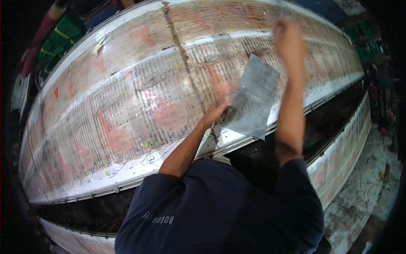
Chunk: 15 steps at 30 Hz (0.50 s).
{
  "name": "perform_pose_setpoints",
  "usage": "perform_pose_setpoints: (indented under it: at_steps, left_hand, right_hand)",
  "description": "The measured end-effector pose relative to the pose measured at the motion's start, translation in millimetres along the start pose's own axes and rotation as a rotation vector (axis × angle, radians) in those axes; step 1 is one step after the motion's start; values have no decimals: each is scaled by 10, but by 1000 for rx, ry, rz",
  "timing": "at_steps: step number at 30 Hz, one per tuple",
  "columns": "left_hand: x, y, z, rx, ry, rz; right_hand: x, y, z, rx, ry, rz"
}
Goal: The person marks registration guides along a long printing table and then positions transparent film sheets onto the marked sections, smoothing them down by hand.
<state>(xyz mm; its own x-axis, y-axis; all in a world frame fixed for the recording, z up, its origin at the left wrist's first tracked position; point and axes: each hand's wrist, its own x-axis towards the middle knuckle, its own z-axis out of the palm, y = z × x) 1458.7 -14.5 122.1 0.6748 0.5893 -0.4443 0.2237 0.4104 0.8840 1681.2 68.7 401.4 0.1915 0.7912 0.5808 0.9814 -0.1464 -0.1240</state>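
My left hand is closed on the lower left corner of a thin grey rectangular sheet, which is over the long worn panel with its ribbed, pink-stained surface and white borders. My right hand is raised beyond the sheet's upper right, near the panel's far side, and blurred by motion. A faint grey shape shows above its fingers; I cannot make out what it is or whether it is held.
A second similar panel lies lower right, past a dark gap beside my body. Green bundles are stacked at the far left. A small pale object rests on the panel's upper left.
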Motion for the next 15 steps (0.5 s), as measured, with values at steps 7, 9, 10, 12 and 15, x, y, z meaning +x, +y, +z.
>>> perform_pose_setpoints:
  at_steps: [7,9,10,12,15]
  left_hand:
    - [-468,373,-874,-736,271,92]
    - [-383,-204,-1127,-406,469,-53]
    - [-399,-497,-1229,-554,433,-64]
    - [-642,-1390,-1717,-936,360,42]
    - [-986,-943,-1421,-934,322,-109]
  right_hand:
    - [-2259,-1383,1456,477,-554,-219]
    - [-2828,-1411,1648,920,-429,37]
    - [-3110,-1312,1712,744,-319,96]
    - [-3412,-1346,1800,643,-252,73]
    - [-3989,-980,1840,300,-540,919]
